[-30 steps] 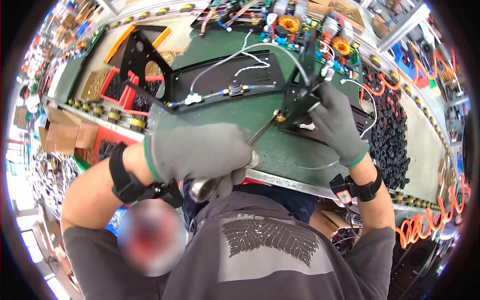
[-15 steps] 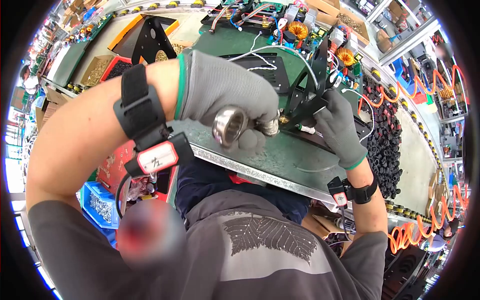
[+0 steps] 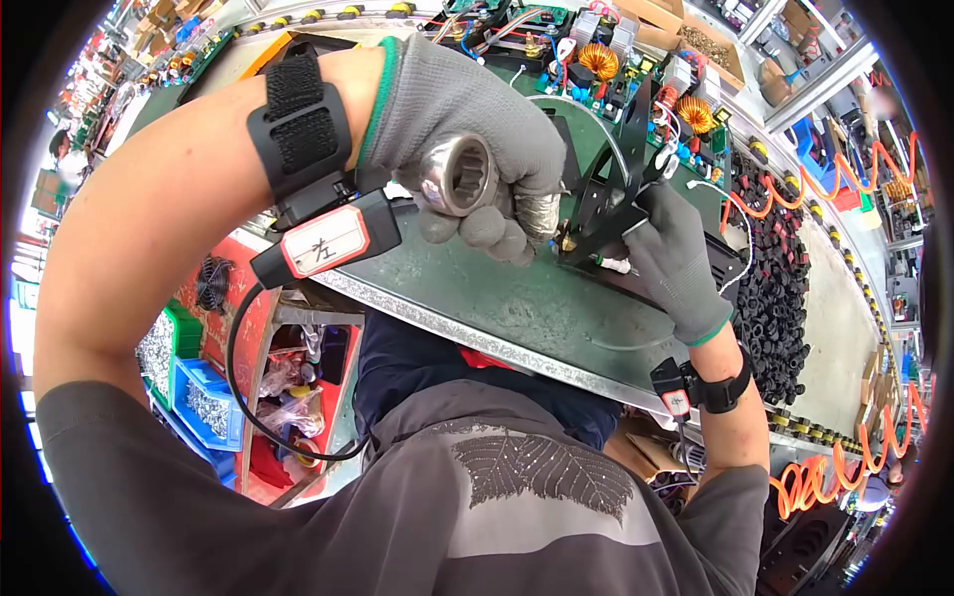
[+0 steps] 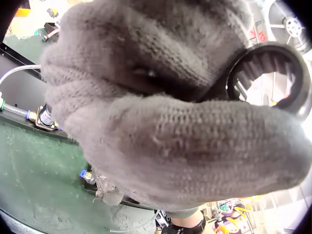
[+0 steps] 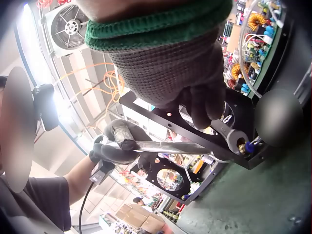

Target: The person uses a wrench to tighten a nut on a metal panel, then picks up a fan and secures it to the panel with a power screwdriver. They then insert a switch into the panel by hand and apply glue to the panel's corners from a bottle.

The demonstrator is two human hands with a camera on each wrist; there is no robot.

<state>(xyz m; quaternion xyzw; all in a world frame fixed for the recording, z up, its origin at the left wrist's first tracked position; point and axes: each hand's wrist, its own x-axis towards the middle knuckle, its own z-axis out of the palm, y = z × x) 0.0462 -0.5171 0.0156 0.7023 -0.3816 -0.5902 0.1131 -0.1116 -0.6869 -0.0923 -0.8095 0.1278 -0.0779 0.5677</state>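
My left hand (image 3: 487,119), in a grey glove, grips a large steel wrench by its shaft. The wrench's ring end (image 3: 462,174) sticks out toward me; its shaft (image 5: 170,147) runs to the upright black metal bracket (image 3: 614,194). At the bracket's lower corner is a brass fitting (image 5: 243,147) with a blue collar. My right hand (image 3: 678,260), also gloved, is at the bracket's right side. In the right wrist view its fingers hold a second, smaller wrench (image 5: 226,132), whose head sits around the fitting.
Circuit boards with copper coils (image 3: 598,62) stand along the back of the green bench (image 3: 477,298). Black plastic parts (image 3: 770,288) are heaped at the right. Blue bins of small parts (image 3: 209,402) stand lower left. A clear tube (image 3: 608,134) arches over the bracket.
My left hand has swung up and away from the bench's front edge, carrying the large wrench's ring end upward. My right hand stays at the bracket, almost unmoved.
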